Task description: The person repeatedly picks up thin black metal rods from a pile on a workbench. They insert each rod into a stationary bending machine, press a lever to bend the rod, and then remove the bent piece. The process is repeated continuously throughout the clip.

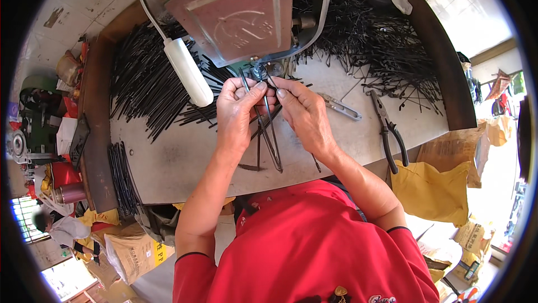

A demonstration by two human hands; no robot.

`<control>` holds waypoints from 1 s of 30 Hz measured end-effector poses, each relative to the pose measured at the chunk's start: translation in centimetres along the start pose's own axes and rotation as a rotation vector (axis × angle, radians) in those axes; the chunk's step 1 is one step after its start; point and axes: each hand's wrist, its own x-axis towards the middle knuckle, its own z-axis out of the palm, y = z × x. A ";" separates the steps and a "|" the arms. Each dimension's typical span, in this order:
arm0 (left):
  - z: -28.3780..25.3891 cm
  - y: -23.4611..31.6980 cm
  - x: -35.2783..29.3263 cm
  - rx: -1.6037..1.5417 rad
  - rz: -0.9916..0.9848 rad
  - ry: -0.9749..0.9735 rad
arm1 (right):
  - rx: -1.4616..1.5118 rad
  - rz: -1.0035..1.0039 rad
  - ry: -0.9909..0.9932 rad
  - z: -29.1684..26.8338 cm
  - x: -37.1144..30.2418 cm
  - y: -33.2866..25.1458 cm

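My left hand (236,111) pinches a long thin black strip (269,140), bent into a narrow loop that hangs below my fingers. Close beside it, the closed fingers of my right hand (302,111) grip another thin black length (272,82). Both hands meet just under the small metal working end (259,70) of a bench machine (232,14) with a brownish-red cover. My fingers hide the spot where the strips meet the machine. Whether the strips are cord, plastic or metal I cannot tell.
A dense heap of straight black strips (154,73) covers the table's left side. Another tangled pile (364,40) lies at the back right. Pliers (386,129) with black handles and a slotted metal piece (341,107) rest at right. A white lamp (189,72) hangs at left.
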 end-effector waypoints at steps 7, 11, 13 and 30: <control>-0.2 0.4 0.5 -0.015 -0.037 -0.047 | 0.176 0.094 -0.060 -0.4 0.4 -0.5; -0.2 0.1 0.8 -0.015 -0.072 -0.079 | 0.246 0.146 -0.067 -0.6 0.5 -0.2; 0.0 0.0 0.6 -0.026 -0.029 -0.051 | 0.292 0.143 -0.061 -0.4 0.5 -0.2; 0.3 0.1 0.2 0.004 0.036 -0.002 | 0.319 0.152 -0.071 -0.3 0.6 0.1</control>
